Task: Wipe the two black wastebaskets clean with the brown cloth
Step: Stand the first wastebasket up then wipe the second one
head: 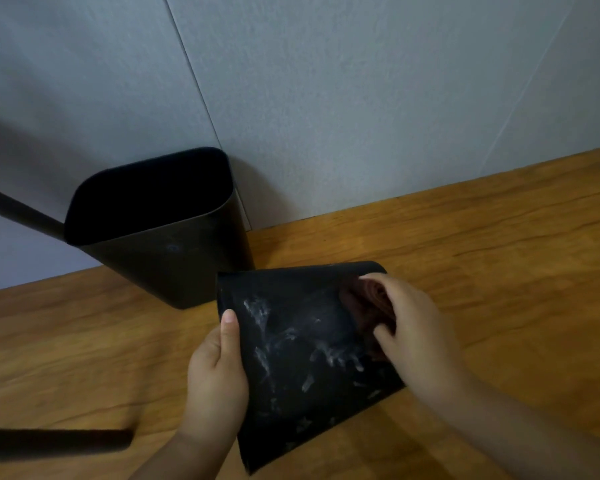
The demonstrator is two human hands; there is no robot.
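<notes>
The left hand [217, 372] gripped the near basket [302, 355], tipped on its side over the worktop [482, 258]. The right hand [407, 327] clutched the cloth [368, 303] against its wall — white smears remained. Next, probably wider strokes; the second basket [174, 251] stood behind, upright.

Two bare hands show, each with a bare arm behind it. The left hand [219, 372] has a short, rounded thumbnail. The right hand [413, 327] has short fingers too. No sleeves, rings, watch or gloves can be seen on them; both arms are bare down to the picture's edge
</notes>
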